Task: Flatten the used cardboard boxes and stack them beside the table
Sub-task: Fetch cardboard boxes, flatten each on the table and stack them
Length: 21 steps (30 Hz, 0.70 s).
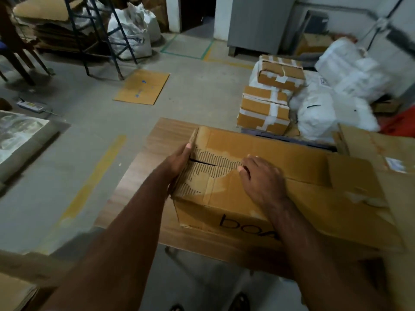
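Note:
A large brown cardboard box [280, 176] lies on the wooden table [143, 180], its top flaps closed along a torn seam where the corrugation shows. My left hand [179, 160] grips the box's left end at the seam. My right hand [260, 176] rests on top with fingers curled into the torn seam edge. A flattened cardboard sheet [141, 87] lies on the floor beyond the table.
Two taped boxes [267, 102] and white sacks [332, 95] are piled at the right. More cardboard [370, 142] stands at the far right. A blue metal frame [98, 37], stacked cardboard [51, 25] and sacks stand at the back left. Yellow floor tape [94, 176] runs left of the table.

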{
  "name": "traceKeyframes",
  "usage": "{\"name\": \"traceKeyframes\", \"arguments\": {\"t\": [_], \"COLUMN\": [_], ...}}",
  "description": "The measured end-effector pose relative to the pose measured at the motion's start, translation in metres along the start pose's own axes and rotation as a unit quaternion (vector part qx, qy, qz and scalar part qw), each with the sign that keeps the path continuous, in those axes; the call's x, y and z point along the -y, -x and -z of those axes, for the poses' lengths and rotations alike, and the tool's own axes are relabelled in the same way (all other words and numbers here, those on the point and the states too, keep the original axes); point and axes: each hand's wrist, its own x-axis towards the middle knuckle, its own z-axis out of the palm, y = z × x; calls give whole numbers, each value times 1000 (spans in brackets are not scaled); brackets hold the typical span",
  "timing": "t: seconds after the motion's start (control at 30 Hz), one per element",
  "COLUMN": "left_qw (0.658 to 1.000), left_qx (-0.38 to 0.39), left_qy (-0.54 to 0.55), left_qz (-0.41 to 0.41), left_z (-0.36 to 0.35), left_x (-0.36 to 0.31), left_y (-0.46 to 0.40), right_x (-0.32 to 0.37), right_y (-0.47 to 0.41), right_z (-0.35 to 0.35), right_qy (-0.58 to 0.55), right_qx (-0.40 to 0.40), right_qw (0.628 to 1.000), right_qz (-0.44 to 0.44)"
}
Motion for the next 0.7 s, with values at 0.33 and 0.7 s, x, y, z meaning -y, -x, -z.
{"name": "traceKeyframes", "arguments": {"t": [0.33, 0.7], "left_qw": [997, 895], "left_qx": [51, 142], "left_qy": [15, -395], "left_qz": [-51, -151], "left_z": [50, -3], "left_x": [-62, -14], "left_y": [37, 80], "right_x": [41, 31], "right_y": [37, 136], "right_z": [84, 69], "right_qy": [7, -21], "right_qx": [-52, 224], "right_qw": [997, 972], "right_qz": [-57, -70]}}
